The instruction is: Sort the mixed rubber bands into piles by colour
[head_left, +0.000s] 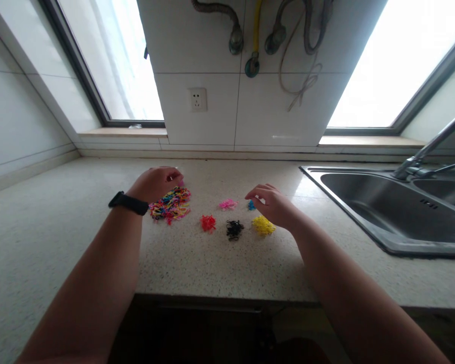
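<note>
My left hand (pixel 159 183), with a black band on its wrist, is at the far edge of a mixed pile of small coloured rubber bands (pixel 170 206). Its fingers are curled together; a bit of pink shows by the fingertips, but whether they hold it is unclear. My right hand (pixel 271 202) hovers by a small blue pile of bands (pixel 251 205), which it partly covers, its fingers stretched and thumb apart. Around it lie a yellow pile (pixel 263 226), a black pile (pixel 234 230), a pink pile (pixel 227 204) and a red pile (pixel 208 223).
The piles lie on a speckled pale countertop (pixel 197 268). To the right is a steel sink (pixel 382 212) with a tap (pixel 413 164). A tiled wall behind carries a socket (pixel 197 99) and hoses (pixel 220 10), between two bright windows.
</note>
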{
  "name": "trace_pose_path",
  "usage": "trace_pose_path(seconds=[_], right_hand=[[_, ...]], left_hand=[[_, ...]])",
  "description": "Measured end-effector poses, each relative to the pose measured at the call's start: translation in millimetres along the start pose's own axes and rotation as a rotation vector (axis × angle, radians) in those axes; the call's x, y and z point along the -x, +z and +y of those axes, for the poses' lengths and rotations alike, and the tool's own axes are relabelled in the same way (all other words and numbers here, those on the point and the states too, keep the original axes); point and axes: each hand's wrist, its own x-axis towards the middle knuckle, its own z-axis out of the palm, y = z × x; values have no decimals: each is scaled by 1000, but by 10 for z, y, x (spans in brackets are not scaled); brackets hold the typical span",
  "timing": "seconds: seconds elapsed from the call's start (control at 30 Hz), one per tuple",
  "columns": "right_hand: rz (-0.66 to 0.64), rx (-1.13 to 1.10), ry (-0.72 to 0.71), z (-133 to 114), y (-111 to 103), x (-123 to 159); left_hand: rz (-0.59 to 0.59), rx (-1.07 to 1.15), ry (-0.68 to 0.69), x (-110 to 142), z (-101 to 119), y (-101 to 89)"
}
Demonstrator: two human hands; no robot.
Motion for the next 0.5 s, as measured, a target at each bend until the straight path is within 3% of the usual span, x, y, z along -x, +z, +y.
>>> trace_pose_path(seconds=[0.1, 0.33, 0.5], right_hand=[[3, 0, -6, 7, -1, 2], [-32, 24, 1, 4, -11, 0], [-43, 10, -12, 16, -8, 12]], left_hand=[[-53, -34, -13, 2, -117, 8], [-285, 26, 6, -22, -246, 235], [-296, 58, 46, -37, -280, 361]])
